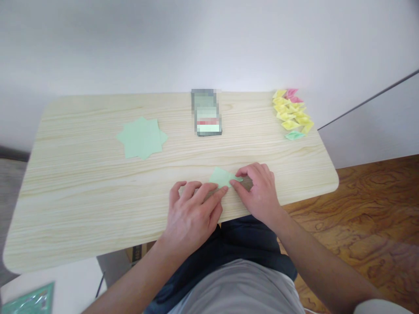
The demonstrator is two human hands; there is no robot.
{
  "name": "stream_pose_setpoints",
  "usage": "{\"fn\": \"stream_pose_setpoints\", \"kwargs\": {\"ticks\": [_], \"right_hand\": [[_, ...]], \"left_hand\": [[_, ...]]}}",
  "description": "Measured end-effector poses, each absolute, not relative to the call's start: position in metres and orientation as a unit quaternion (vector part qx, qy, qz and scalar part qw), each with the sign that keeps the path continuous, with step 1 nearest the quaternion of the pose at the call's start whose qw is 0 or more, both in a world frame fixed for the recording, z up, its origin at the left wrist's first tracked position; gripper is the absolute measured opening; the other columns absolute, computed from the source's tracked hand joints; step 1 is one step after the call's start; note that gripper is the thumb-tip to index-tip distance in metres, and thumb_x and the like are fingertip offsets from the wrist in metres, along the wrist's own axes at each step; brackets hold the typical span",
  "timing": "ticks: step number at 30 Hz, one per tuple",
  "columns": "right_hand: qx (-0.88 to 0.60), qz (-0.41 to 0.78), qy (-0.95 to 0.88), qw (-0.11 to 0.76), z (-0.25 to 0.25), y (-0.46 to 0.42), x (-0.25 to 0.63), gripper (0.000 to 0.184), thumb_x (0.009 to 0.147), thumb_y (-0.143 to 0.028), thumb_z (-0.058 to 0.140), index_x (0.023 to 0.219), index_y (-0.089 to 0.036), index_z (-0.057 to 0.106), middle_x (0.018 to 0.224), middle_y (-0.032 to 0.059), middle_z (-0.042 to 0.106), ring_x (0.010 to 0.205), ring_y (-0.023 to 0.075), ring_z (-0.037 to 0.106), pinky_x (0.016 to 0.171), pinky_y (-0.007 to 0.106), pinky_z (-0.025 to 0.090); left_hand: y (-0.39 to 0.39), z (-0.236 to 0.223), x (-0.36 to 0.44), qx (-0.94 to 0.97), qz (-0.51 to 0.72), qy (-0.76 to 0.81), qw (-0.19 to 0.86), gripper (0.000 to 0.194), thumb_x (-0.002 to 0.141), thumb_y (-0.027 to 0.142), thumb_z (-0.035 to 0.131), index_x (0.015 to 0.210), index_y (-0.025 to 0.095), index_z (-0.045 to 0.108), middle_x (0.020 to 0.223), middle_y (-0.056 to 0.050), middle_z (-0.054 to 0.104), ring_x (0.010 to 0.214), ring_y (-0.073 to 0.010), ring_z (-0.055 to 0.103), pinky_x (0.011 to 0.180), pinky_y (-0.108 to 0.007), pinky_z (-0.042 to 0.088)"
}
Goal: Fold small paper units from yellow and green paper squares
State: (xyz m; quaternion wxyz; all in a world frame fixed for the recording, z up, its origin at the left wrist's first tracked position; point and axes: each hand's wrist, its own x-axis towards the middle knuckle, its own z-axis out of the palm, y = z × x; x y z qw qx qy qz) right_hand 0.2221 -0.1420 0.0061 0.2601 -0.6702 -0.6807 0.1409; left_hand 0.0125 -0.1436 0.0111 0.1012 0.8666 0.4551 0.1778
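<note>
The green paper [220, 175], partly folded, lies flat on the table [98, 205], just below the centre of the frame. The left hand [194, 209] is palm down, fingers spread and bent, with fingertips at the paper's lower edge. The right hand [257, 187] pinches the paper's narrow right end between thumb and index finger. Above the paper, in the upper centre, a phone [208, 112] rests near the wall [147, 48]; its display is pixelated. The sheets [142, 138], pale green and overlapped in a star-like outline, are left of centre. At upper right, the folded pieces [291, 114] form a cluster: mostly yellow, with pink at the top and green at the bottom. Wood-grain floor [376, 222] occupies the lower right.
</note>
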Motion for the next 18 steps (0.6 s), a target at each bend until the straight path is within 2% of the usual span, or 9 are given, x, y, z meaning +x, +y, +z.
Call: {"fn": "stream_pose_setpoints", "kwargs": {"ticks": [11,18], "right_hand": [[-0.647,0.140,-0.700,0.268,0.004,-0.145,0.236,0.007,0.092,-0.025,0.070,0.099,-0.028,0.071,0.102,0.0030,0.066,0.103,0.0253,0.056,0.091,0.043,0.043],[-0.650,0.097,-0.709,0.256,0.004,-0.147,0.219,0.016,0.091,-0.015,0.067,0.095,-0.028,0.076,0.091,0.0033,0.064,0.098,0.0243,0.055,0.086,0.042,0.040]], "left_hand": [[-0.144,0.010,0.014,0.863,0.178,0.460,0.108,0.034,0.096,0.028,0.061,0.127,0.039,0.070,0.122,-0.001,0.072,0.110,-0.0283,0.060,0.105,-0.055,0.036],[-0.146,0.011,0.013,0.863,0.192,0.455,0.107,0.033,0.096,0.026,0.062,0.127,0.036,0.070,0.124,-0.002,0.073,0.111,-0.0271,0.061,0.105,-0.054,0.035]]}}
